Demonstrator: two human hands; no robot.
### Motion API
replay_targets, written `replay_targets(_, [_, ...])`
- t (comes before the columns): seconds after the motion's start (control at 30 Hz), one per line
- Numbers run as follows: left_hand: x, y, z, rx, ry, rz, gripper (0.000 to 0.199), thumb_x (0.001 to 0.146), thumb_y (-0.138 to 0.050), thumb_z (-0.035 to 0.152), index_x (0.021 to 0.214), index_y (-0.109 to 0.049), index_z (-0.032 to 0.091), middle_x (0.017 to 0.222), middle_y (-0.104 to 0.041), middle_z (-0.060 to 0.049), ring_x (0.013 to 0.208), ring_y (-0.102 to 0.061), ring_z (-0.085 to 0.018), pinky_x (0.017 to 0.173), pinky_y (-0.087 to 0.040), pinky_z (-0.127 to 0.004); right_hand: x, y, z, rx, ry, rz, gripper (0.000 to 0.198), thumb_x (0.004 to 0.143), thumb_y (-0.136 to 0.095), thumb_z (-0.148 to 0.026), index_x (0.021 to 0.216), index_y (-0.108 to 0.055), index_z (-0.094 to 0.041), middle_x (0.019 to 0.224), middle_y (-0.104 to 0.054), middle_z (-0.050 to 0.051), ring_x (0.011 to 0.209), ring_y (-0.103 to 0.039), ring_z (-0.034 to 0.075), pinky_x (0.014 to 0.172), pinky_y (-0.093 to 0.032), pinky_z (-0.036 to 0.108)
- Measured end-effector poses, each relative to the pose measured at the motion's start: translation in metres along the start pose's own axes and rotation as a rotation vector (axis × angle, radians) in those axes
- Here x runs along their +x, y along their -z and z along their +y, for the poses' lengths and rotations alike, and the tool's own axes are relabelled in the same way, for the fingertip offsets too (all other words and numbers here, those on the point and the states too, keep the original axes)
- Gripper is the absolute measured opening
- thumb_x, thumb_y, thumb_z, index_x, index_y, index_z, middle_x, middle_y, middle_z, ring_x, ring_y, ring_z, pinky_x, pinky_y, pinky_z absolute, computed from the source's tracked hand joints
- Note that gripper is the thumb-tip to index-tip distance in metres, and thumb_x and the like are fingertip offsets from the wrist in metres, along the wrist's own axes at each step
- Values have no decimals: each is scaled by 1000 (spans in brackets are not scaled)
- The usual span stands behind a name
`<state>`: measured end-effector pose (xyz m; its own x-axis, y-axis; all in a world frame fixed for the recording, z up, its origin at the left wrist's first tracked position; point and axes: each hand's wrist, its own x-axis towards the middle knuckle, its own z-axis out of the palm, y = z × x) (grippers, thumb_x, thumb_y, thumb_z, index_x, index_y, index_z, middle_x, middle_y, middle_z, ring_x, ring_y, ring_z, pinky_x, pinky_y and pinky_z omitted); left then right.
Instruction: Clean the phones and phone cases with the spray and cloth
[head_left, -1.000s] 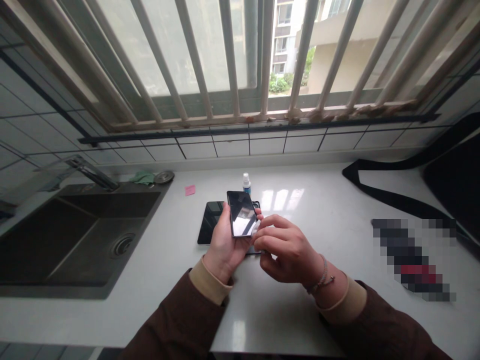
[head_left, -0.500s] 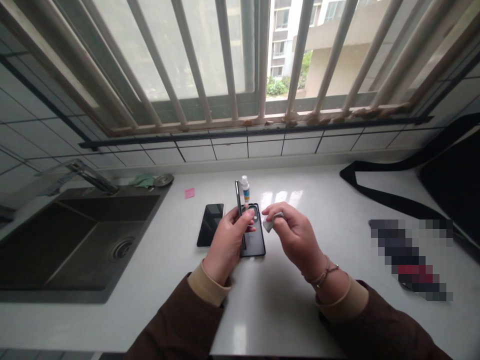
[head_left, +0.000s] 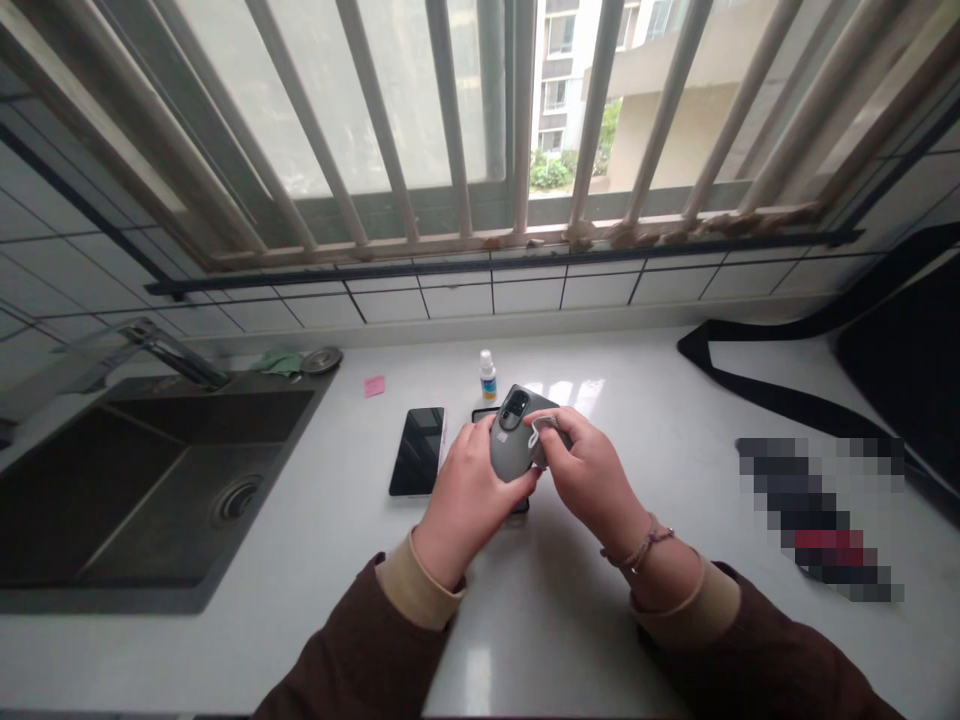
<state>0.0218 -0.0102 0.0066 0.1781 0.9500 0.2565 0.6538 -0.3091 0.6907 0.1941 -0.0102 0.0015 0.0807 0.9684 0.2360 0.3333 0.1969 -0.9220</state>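
A grey phone [head_left: 512, 455] is tilted in front of me, its back with the dark camera module facing up. My left hand [head_left: 474, 490] is closed around its lower left edge. My right hand [head_left: 589, 460] pinches a small grey-white cloth [head_left: 541, 436] against the phone's right part. Beneath the phone lies a black phone case [head_left: 484, 413], mostly covered by it and my hands. Left of my left hand a second phone [head_left: 418, 452] rests on the counter with its dark screen up. Behind the phone stands a small white-capped bottle [head_left: 487, 375].
At the left is a dark sink [head_left: 150, 500] with a chrome faucet [head_left: 176, 355]; a green cloth [head_left: 279, 362] and a metal strainer [head_left: 322, 360] lie behind it. A pink note [head_left: 374, 386] is on the counter. A black strap [head_left: 780, 330] and a blurred-out object [head_left: 821, 520] lie right.
My left hand has turned the phone from edge-on to back-up and moved it slightly right. The cloth in my right hand now meets the phone, where before they were apart.
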Motion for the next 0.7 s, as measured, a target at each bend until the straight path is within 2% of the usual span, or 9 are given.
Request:
replay_targets(0.07, [1, -1, 1, -196, 74, -94, 64, 78, -89, 39, 133, -64, 20, 129, -69, -15, 123, -65, -36, 107, -50, -50, 3, 1, 2, 25, -80, 33, 29, 99, -55, -37, 107, -77, -21, 97, -73, 7, 83, -65, 21, 79, -52, 36])
replay_targets(0.13, [2, 0, 2, -499, 203, -177, 63, 83, -85, 49, 135, -63, 21, 128, -71, -14, 120, -68, -35, 102, -53, -48, 6, 2, 3, 132, -172, 49, 29, 97, -58, -39, 106, -77, -19, 85, -71, 5, 73, -61, 19, 69, -50, 33])
replay_targets(0.23, [3, 6, 9, -1058, 445, -293, 60, 98, -62, 66, 139, -59, 22, 119, -75, -13, 106, -73, -31, 91, -58, -44, 7, 2, 0, 422, -290, 21, 27, 90, -65, -41, 102, -75, -18, 71, -63, 0, 60, -54, 15, 56, -44, 29])
replay_targets(0.33, [2, 14, 18, -1426, 568, -531, 70, 102, -39, 76, 148, -54, 25, 120, -75, -16, 101, -76, -34, 89, -60, -53, 5, 2, -7, 681, -398, -62, 28, 86, -71, -43, 102, -70, -20, 68, -60, -3, 48, -47, 12, 43, -36, 26])
replay_targets(0.43, [-1, 15, 23, -1544, 613, -592, 75, 103, -30, 75, 154, -51, 24, 121, -75, -19, 102, -78, -37, 93, -59, -59, 4, 3, -9, 773, -454, -98, 29, 85, -74, -43, 103, -68, -21, 65, -58, -5, 42, -39, 9, 38, -27, 22])
replay_targets(0.6, [-5, 4, 20, -1547, 722, -503, 79, 104, -30, 74, 138, -68, 12, 110, -78, -21, 86, -78, -30, 91, -61, -52, 7, 2, -1, 750, -450, -126, 30, 84, -77, -42, 103, -70, -19, 74, -66, -1, 50, -50, 10, 45, -39, 22])
replay_targets(0.7, [-4, 2, 17, -1545, 744, -504, 81, 103, -31, 75, 133, -71, 11, 102, -78, -20, 84, -78, -30, 88, -62, -49, 7, 1, -1, 772, -460, -201, 30, 86, -74, -43, 106, -68, -21, 74, -66, -2, 46, -47, 10, 41, -37, 23])
